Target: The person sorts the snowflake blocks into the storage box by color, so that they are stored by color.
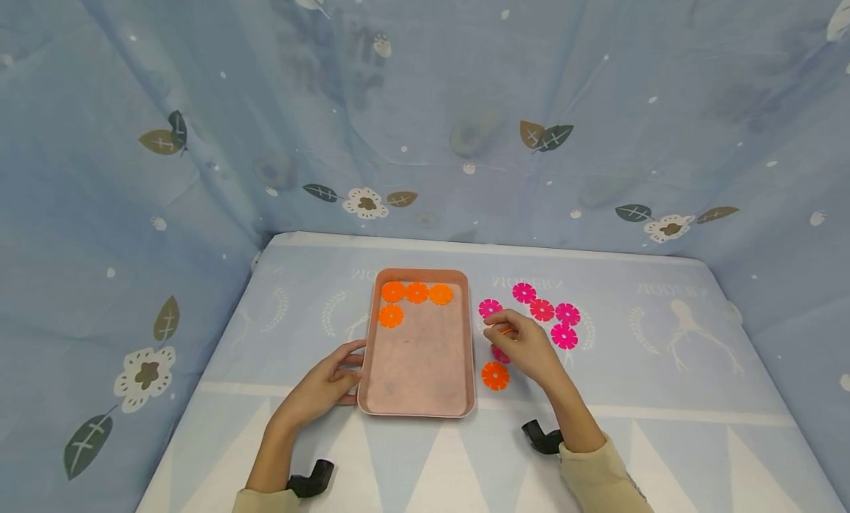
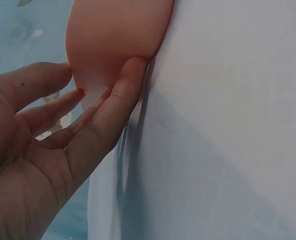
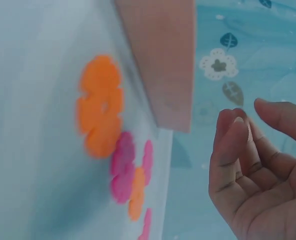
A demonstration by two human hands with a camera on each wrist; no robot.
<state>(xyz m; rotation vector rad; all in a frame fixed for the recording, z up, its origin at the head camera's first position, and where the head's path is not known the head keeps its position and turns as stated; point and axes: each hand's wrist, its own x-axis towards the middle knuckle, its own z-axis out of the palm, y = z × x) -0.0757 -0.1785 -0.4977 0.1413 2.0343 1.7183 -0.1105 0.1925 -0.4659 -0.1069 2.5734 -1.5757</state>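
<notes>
A pink rectangular tray [image 1: 417,373] lies on the table with several orange notched discs [image 1: 416,293] at its far end. My left hand [image 1: 323,386] rests beside the tray's left wall. In the left wrist view, its fingertips [image 2: 133,67] touch the outer wall and rim with fingers loosely extended. My right hand [image 1: 527,343] is above the table just right of the tray, thumb apart from its bent fingers [image 3: 230,145], nothing showing between them. Below it lie a pink disc [image 3: 123,167] and an orange disc [image 3: 136,194], partly hidden by the hand in the head view.
Another orange disc [image 1: 495,376] lies near the tray's right wall. Several pink discs [image 1: 564,336] are scattered farther right and back. Black wrist mounts [image 1: 312,479] are on both forearms. A blue patterned curtain [image 1: 425,129] encloses the table's back and sides.
</notes>
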